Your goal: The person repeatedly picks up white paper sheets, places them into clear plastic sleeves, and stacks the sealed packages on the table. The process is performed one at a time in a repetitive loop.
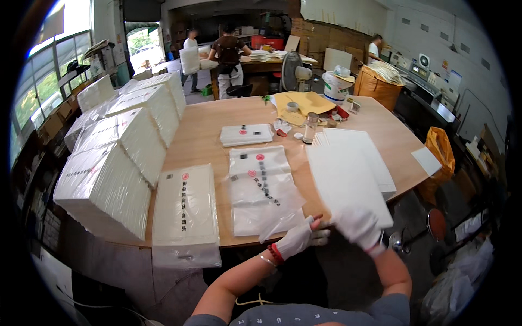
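My left hand [298,241], in a white glove with some bare fingertips, is just off the table's front edge. Its fingers point right, somewhat apart, and I see nothing in them. Close beside it, my right hand [359,229], also gloved in white, is smeared by motion over the near end of a stack of white sheets [345,176]; its fingers cannot be made out. Left of the hands lie printed clear plastic bags [261,187], the top one crumpled. Farther left, a filled plastic bag [185,204] with a cream-white content overhangs the edge.
Tall plastic-wrapped white stacks [109,179] line the table's left side. A folded pile of bags [246,135], a glass jar [310,127], tape rolls [292,106] and yellow paper [304,103] are farther back. A stool [436,224] stands at right. Other people [228,54] work behind.
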Demonstrator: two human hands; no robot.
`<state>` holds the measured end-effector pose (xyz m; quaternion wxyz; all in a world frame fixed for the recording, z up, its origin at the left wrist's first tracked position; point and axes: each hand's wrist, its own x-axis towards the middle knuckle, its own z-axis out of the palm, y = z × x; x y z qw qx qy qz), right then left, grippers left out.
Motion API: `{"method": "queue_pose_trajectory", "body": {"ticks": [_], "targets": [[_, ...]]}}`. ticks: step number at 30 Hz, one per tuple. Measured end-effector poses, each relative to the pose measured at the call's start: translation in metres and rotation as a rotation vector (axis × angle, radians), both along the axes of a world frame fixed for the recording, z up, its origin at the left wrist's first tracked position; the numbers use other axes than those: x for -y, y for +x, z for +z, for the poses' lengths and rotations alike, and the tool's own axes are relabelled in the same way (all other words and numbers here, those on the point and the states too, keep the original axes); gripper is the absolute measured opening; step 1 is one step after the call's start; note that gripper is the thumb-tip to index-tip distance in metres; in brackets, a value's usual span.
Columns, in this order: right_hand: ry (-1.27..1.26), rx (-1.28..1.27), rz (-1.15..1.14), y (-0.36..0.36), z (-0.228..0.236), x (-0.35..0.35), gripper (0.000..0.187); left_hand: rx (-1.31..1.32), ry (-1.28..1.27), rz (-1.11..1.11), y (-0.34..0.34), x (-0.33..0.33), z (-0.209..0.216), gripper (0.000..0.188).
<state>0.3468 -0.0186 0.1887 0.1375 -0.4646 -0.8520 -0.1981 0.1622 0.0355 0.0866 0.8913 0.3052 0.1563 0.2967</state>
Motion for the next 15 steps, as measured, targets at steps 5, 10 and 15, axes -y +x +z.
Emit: {"method": "queue_pose_trajectory", "body": {"ticks": [5,10,15], "targets": [[-0.511,-0.53,0.257,0.005,0.004,0.036,0.024,-0.43,0.062,0.053,-0.023,0.025,0.03,0.041],[-0.641,-1.586,-0.05,0.106,-0.145,0.053,0.034,-0.49,0.503,0.009,-0.046,0.032,0.01,0.066],[-0.57,-1.729,-0.259,-0.054,-0.158,0.056,0.048,-1.157,1.644,0.476,-0.006,0.092,-0.034,0.103]]}}
